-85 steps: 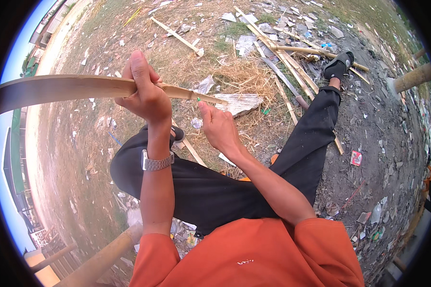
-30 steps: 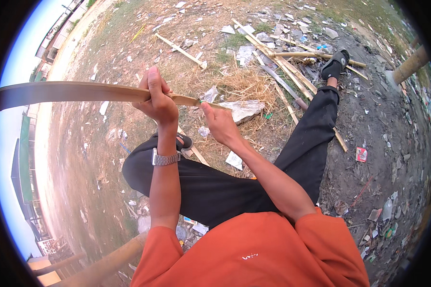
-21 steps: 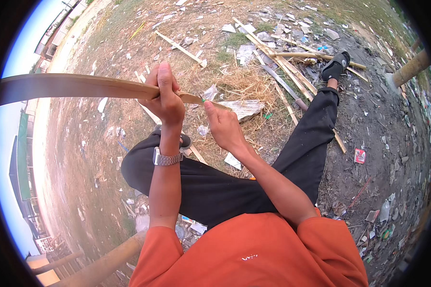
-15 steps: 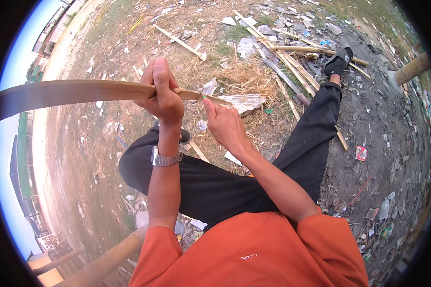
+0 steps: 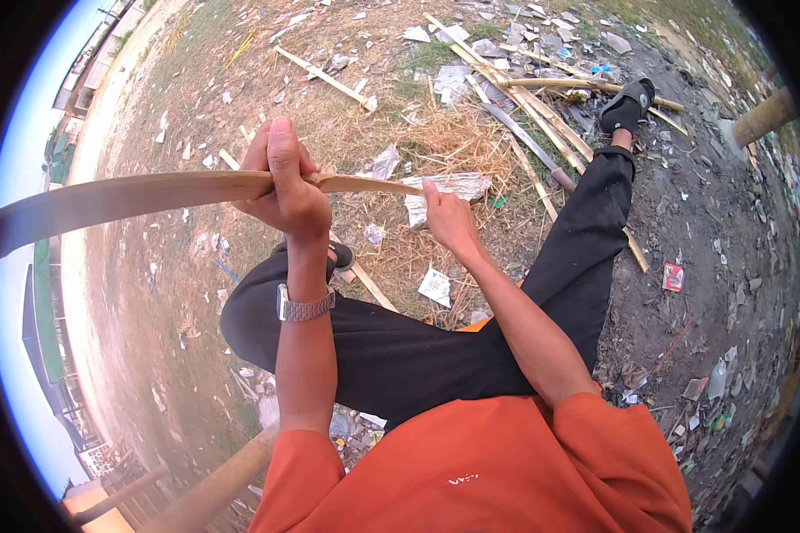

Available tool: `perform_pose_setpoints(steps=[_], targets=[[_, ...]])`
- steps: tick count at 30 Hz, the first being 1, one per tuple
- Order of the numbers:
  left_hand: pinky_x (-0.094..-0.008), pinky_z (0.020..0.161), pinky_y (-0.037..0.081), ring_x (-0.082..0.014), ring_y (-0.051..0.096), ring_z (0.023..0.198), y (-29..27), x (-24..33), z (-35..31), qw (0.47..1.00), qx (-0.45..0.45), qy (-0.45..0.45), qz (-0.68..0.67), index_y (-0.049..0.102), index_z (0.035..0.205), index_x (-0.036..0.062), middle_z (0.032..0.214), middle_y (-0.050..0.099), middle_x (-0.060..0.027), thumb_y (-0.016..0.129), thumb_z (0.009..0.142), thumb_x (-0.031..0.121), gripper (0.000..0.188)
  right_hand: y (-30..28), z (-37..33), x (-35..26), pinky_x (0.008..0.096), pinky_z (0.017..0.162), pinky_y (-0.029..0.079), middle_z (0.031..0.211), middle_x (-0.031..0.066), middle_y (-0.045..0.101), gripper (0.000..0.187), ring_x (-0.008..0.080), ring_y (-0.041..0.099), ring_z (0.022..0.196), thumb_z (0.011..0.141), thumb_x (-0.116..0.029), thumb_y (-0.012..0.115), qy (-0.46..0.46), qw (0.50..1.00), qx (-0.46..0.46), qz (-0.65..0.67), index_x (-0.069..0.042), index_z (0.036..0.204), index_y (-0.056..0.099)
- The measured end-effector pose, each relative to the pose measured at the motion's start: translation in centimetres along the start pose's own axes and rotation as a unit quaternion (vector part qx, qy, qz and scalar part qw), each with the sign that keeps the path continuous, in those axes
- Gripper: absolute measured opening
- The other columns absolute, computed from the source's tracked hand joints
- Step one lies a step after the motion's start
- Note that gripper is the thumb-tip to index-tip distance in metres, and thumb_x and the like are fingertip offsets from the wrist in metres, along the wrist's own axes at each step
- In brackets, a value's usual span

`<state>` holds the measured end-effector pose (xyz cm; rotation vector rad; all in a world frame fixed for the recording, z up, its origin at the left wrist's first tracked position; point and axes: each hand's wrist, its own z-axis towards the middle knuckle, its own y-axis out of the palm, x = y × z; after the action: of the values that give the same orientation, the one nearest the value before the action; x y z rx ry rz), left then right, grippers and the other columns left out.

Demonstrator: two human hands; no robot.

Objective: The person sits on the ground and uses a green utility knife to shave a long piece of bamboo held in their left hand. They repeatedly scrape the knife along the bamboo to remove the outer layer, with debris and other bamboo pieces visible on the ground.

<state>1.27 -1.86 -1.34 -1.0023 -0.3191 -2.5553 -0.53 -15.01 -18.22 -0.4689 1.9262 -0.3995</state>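
A long, pale strip of split bamboo (image 5: pixel 142 192) crosses in front of me, running from the far left toward the centre. Around its middle part my left hand (image 5: pixel 286 197) is closed, thumb up, with a metal watch on the wrist. Beyond that grip the strip narrows to a thin end. My right hand (image 5: pixel 453 220) is at this thin end, thumb against it and fingers curled. Whatever else lies inside the right fingers is hidden. Below the thin end, a pale flat scrap (image 5: pixel 458 185) lies on dry straw (image 5: pixel 444 142).
My legs in black trousers (image 5: pixel 418 355) are spread below my hands. Several bamboo strips and a grey pipe (image 5: pixel 529 142) lie by my right foot (image 5: pixel 628 107). A thick bamboo pole (image 5: pixel 764 117) stands at right; another pole (image 5: pixel 218 484) is at lower left. Litter covers the ground.
My right hand has slid rightward along the strip to its thin end. A small green spot at the right thumb no longer shows. My left hand and the strip have dropped slightly.
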Motion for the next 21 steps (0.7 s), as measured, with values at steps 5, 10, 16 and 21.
perform_pose_setpoints(steps=[5, 10, 16, 21], targets=[[-0.0239, 0.043, 0.023, -0.0055, 0.034, 0.043, 0.2, 0.1, 0.4, 0.998, 0.045, -0.025, 0.044, 0.048, 0.055, 0.0020, 0.047, 0.039, 0.0011, 0.051, 0.090, 0.011, 0.036, -2.3, -4.7, -7.4, 0.0499, 0.075, 0.046, 0.063, 0.0294, 0.056, 0.068, 0.0439, 0.060, 0.071, 0.098, -0.046, 0.029, -0.112, 0.988, -0.085, 0.057, 0.005, 0.066, 0.060], [-0.0240, 0.043, 0.023, -0.0057, 0.034, 0.043, 0.0, 0.2, 0.2, 0.998, 0.042, -0.011, 0.047, 0.045, 0.052, 0.0027, 0.046, 0.038, 0.0013, 0.051, 0.090, 0.012, 0.039, 1.2, -4.3, -3.8, 0.0513, 0.074, 0.046, 0.067, 0.0307, 0.057, 0.067, 0.0475, 0.058, 0.074, 0.097, -0.048, 0.030, -0.058, 0.998, -0.037, 0.008, 0.006, 0.071, 0.061], [-0.0238, 0.042, 0.024, -0.0062, 0.034, 0.042, 0.0, 0.2, 0.2, 0.999, 0.035, -0.010, 0.031, 0.047, 0.052, 0.0025, 0.045, 0.037, 0.0011, 0.052, 0.090, 0.012, 0.039, -0.2, -4.4, -5.0, 0.0536, 0.074, 0.045, 0.070, 0.0312, 0.059, 0.065, 0.0484, 0.059, 0.075, 0.097, -0.048, 0.030, -0.084, 0.994, -0.055, 0.034, 0.004, 0.074, 0.064], [-0.0235, 0.041, 0.023, -0.0052, 0.034, 0.041, 0.8, 0.6, -0.2, 0.999, 0.027, 0.017, 0.032, 0.048, 0.054, 0.0020, 0.045, 0.038, 0.0010, 0.051, 0.091, 0.010, 0.037, 1.4, -2.0, -2.1, 0.0536, 0.073, 0.046, 0.071, 0.0308, 0.061, 0.068, 0.0470, 0.061, 0.073, 0.097, -0.048, 0.029, -0.007, 0.997, -0.079, 0.015, 0.004, 0.070, 0.062]])
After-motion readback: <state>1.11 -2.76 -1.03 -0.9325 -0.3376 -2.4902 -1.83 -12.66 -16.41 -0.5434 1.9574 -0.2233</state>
